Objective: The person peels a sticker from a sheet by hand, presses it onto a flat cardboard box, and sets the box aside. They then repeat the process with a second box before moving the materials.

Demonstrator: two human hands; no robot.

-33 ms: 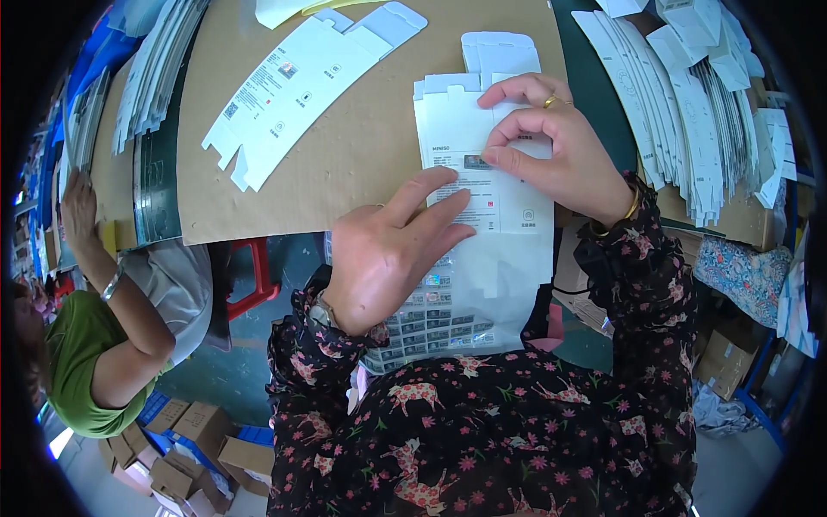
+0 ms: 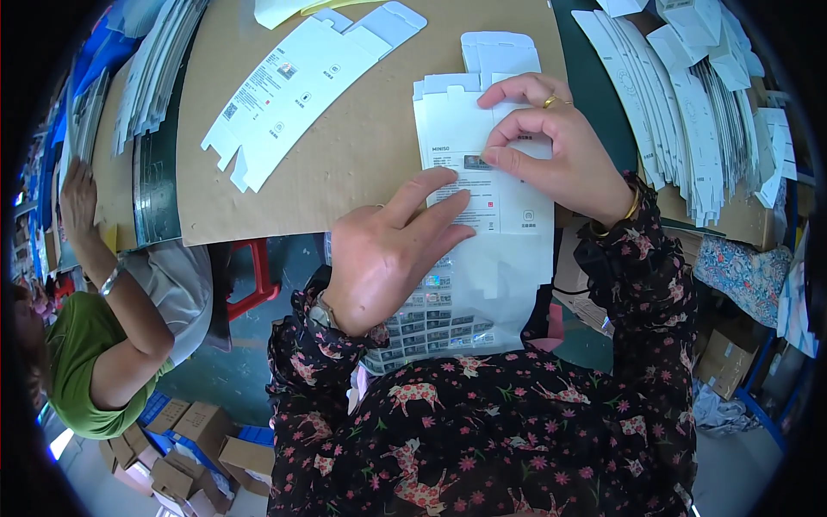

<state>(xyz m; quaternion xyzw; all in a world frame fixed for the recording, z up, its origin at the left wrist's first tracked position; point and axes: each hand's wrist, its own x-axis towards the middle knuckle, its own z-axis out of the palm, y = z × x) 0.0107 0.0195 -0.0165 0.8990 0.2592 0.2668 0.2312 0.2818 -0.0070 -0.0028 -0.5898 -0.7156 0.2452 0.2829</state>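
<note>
One thumb tip of the right hand (image 2: 579, 151), fingers curled, meets the edge of the small dark sticker (image 2: 474, 162) on the white flat carton (image 2: 448, 121); whether it grips cannot be told. The left hand (image 2: 383, 246) extends parted fingers over the carton's left side, its grip likewise indeterminable, with the label sheet (image 2: 444, 332) nearer the body. Outward, a second flat carton (image 2: 297, 95) lies on the brown board (image 2: 345, 198), between the left carton stack (image 2: 159, 77) and the right carton stack (image 2: 689, 129).
</note>
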